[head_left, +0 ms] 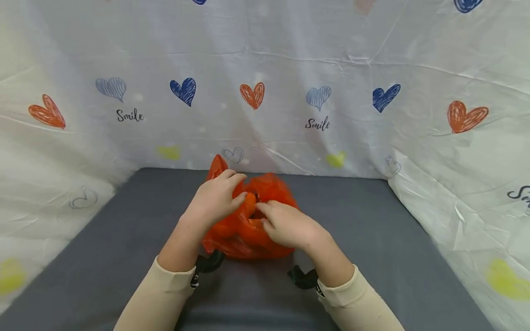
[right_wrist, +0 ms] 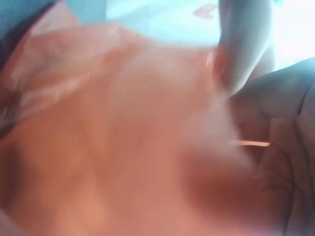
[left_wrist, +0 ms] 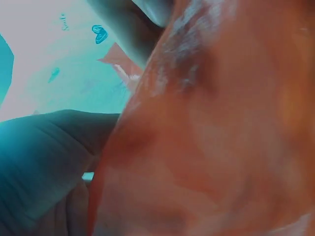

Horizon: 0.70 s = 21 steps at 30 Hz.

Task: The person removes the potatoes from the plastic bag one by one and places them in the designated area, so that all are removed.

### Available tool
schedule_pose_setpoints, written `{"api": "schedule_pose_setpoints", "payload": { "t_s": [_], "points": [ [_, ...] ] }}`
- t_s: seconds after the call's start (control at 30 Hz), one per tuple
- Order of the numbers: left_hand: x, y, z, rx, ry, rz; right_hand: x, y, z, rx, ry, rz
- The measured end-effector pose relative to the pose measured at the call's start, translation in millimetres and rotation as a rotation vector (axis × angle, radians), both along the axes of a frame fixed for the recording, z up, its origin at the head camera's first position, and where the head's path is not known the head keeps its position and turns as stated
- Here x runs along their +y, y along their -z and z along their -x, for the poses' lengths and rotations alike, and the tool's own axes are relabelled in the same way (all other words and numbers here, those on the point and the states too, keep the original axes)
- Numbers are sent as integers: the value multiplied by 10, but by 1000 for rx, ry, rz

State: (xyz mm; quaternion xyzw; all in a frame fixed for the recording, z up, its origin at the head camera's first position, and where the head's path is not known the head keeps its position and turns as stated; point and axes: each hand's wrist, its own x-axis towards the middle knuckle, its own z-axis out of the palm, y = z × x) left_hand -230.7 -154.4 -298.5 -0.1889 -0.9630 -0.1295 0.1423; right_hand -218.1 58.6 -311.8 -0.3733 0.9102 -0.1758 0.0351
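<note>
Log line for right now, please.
left hand: pinches orange plastic bag top | right hand: grips bag | bag: on grey table

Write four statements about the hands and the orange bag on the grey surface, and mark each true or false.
1. Both hands grip the orange plastic bag near its top. True: the left hand and the right hand pinch it.
2. The bag lies on a grey surface. True.
3. The bag is blue. False: it is orange.
4. The backdrop is plain, unprinted white. False: it bears hearts and the word Smile.
</note>
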Motion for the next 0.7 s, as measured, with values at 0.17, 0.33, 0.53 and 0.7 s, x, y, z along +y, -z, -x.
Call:
{"api": "schedule_pose_setpoints", "payload": {
  "t_s": [0.17, 0.33, 0.53, 0.7],
  "points": [
    [-19, -120, -57, -123, -90, 46, 84, 93, 256, -26, 187, 139],
    [-128, -234, -154, -137, -126, 17, 205, 178, 468, -36, 257, 213],
    [-297, -288, -258, -167, -50, -102, 286, 244, 545, -119, 275, 54],
    [-373, -325, -323, -165, 70, -183, 260, 308, 531, -142, 362, -254]
  ]
}}
